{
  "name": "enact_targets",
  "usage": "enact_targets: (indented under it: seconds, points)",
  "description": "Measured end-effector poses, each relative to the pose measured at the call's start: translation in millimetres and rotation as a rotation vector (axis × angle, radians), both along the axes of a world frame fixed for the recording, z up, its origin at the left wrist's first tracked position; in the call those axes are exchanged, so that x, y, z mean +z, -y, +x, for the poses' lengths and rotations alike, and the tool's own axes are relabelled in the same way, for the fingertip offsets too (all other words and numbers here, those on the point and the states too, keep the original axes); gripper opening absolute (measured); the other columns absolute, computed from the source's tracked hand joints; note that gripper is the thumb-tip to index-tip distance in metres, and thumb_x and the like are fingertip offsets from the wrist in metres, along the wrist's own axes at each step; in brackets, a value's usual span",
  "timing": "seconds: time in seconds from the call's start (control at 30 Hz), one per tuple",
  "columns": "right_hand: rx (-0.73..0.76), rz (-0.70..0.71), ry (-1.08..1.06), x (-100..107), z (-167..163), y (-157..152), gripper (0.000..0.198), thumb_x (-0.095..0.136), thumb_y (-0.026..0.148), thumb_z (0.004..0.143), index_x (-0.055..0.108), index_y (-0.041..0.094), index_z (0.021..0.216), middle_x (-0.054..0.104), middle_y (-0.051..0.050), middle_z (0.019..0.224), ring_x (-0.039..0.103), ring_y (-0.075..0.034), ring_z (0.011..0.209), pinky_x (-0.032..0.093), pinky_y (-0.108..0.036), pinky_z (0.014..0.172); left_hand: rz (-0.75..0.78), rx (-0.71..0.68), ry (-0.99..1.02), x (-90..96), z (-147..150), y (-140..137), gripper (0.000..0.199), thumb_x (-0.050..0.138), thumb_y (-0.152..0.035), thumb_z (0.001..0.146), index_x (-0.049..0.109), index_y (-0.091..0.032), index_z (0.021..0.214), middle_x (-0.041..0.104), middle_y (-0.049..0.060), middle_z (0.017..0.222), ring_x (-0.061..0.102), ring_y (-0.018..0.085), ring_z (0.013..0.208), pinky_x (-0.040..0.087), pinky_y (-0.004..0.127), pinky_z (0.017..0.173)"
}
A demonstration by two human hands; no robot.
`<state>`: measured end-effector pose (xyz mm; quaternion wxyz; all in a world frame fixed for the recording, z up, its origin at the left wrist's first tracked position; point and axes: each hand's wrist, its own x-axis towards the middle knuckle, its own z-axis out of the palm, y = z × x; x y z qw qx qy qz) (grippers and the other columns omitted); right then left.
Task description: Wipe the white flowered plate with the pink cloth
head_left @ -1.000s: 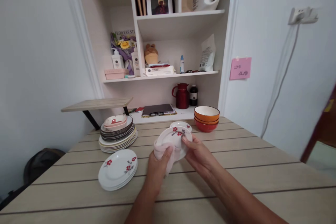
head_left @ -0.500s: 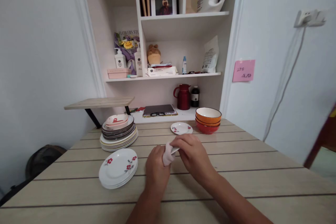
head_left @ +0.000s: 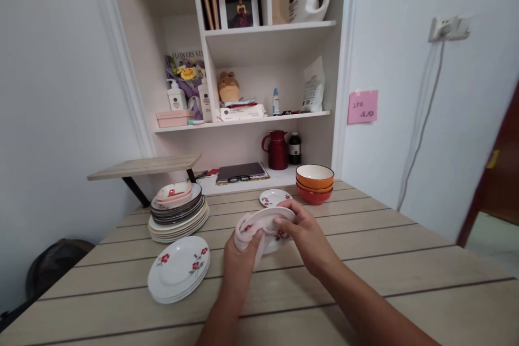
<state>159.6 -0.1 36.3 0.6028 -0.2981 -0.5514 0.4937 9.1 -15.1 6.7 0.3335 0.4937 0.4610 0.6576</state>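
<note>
On a pale slatted wooden table (head_left: 397, 251), a tilted round white plate with red flowers (head_left: 271, 221) is held between two hands.
The tilted plate's left side is clasped by the left hand (head_left: 238, 264) through a bunched pale-pink cloth (head_left: 244, 230); its right side is pinched by the right hand (head_left: 307, 235), with the thumb on the face. No long axis is offered by the round shape; its breadth is spanned from hand to hand. To its left, nearer the left hand, a low stack of white flowered plates (head_left: 178, 267) is set. Just beyond it, nearer the right hand, a small white flowered plate (head_left: 275, 198) is laid flat; beyond to its right, orange and red bowls (head_left: 315, 184) are stacked.
</note>
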Motion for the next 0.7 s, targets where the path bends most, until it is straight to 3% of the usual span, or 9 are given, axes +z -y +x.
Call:
enact_targets:
  seconds: [0.23,0.37,0.43,0.53,0.6,0.7]
  points:
    - [0.173,-0.201,-0.325,-5.9,-6.5,-4.1,0.04,0.08,0.03,0.066,0.061,0.021,0.1,0.069,-0.002,0.088,0.06,-0.018,0.073,0.045,-0.028,0.065,-0.055,-0.065,0.15,6.6,6.0,7.4,0.047,0.077,-0.045,0.068,0.073,-0.013,0.102,0.076,0.012,0.104,0.07,0.026,0.099,0.052,0.037,0.091]
    - [0.14,-0.209,-0.208,-7.8,-4.4,-6.9,0.039,0.074,0.032,0.071,0.061,0.022,0.106,0.07,-0.003,0.091,0.062,-0.021,0.077,0.048,-0.032,0.069,-0.051,-0.008,0.066,-1.9,3.5,1.3,0.046,0.076,-0.045,0.068,0.073,-0.011,0.099,0.076,0.014,0.103,0.071,0.028,0.097,0.053,0.036,0.088]
    - [-0.012,-0.082,-0.011,-6.2,-1.2,-6.6,0.033,0.068,0.027,0.075,0.061,0.023,0.106,0.068,-0.003,0.094,0.062,-0.022,0.081,0.049,-0.035,0.072,-0.02,0.02,-0.059,-8.9,1.0,-3.0,0.041,0.072,-0.042,0.073,0.072,-0.012,0.101,0.076,0.014,0.103,0.07,0.027,0.096,0.052,0.037,0.087]
    - [-0.28,0.307,0.347,-2.3,2.7,-3.9,0.034,0.06,0.012,0.075,0.065,0.025,0.105,0.063,-0.006,0.11,0.058,-0.025,0.102,0.046,-0.039,0.086,0.098,0.059,-0.351,-17.0,-3.6,-6.2,0.028,0.068,-0.032,0.076,0.072,-0.018,0.1,0.076,0.009,0.098,0.069,0.025,0.091,0.052,0.036,0.085]
    - [-0.33,0.523,0.535,-0.6,3.8,-2.1,0.036,0.053,0.005,0.076,0.067,0.026,0.102,0.063,-0.007,0.111,0.056,-0.025,0.106,0.044,-0.04,0.091,0.172,0.093,-0.506,-19.2,-6.5,-5.8,0.022,0.065,-0.025,0.077,0.071,-0.021,0.097,0.074,0.007,0.095,0.067,0.024,0.091,0.051,0.036,0.083]
    - [-0.311,0.618,0.672,0.2,4.9,-1.2,0.033,0.047,0.002,0.081,0.067,0.026,0.093,0.068,-0.005,0.095,0.059,-0.023,0.094,0.044,-0.038,0.084,0.217,0.129,-0.595,-18.6,-9.0,-3.9,0.015,0.061,-0.022,0.078,0.069,-0.021,0.09,0.072,0.005,0.088,0.066,0.023,0.085,0.051,0.034,0.078]
